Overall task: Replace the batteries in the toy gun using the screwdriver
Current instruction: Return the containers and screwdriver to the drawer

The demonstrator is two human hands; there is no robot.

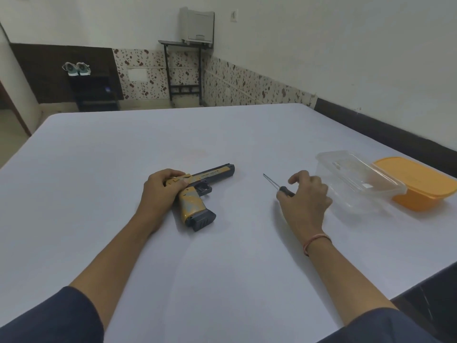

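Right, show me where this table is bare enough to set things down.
Widest bare patch: the far half of the table, beyond the toy gun. Also bare: the near strip between the forearms, and the gap between gun and screwdriver. Crowded on the right, around the clear tub and orange box.

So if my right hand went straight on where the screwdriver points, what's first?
Likely nothing: the screwdriver in the right hand aims beyond the muzzle of the toy gun, over table; depth unclear.
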